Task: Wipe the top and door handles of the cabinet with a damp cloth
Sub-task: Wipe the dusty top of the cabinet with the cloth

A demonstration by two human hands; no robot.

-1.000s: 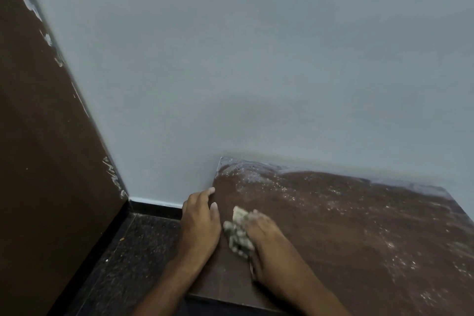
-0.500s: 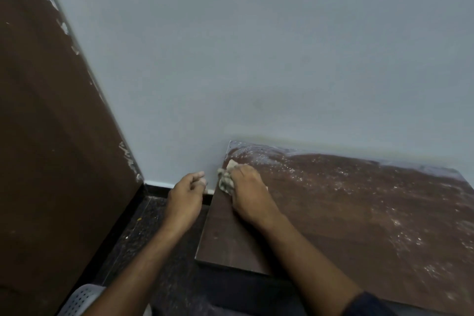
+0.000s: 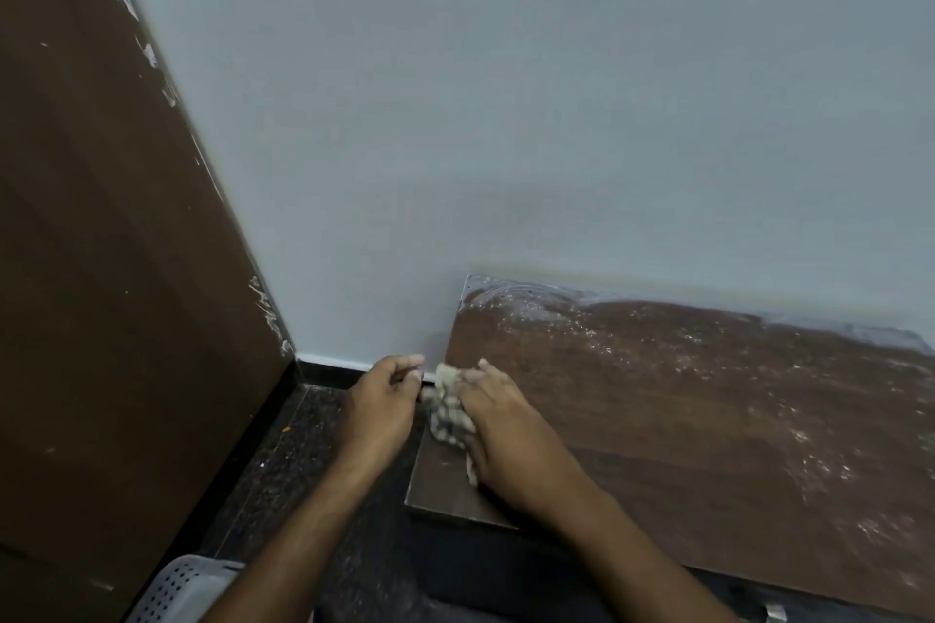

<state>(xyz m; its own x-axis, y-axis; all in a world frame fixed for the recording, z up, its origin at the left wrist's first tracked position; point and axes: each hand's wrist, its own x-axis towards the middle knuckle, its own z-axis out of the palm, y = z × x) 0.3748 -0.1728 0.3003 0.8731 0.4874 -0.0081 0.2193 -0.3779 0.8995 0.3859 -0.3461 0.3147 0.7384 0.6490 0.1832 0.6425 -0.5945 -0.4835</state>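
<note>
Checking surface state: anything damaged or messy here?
Yes. The cabinet top carries whitish dusty streaks toward the back and right. The brown panel has chipped, paint-smeared edges along the wall.

You've got no readable text, label, brand, number or sign anywhere here: nothing printed on the cloth (image 3: 448, 412), the cabinet top (image 3: 708, 420), the wall (image 3: 506, 116), the brown panel (image 3: 101, 268) or the perforated basket (image 3: 187, 587); the pale marks on the top and the panel edge are smears, not lettering
</note>
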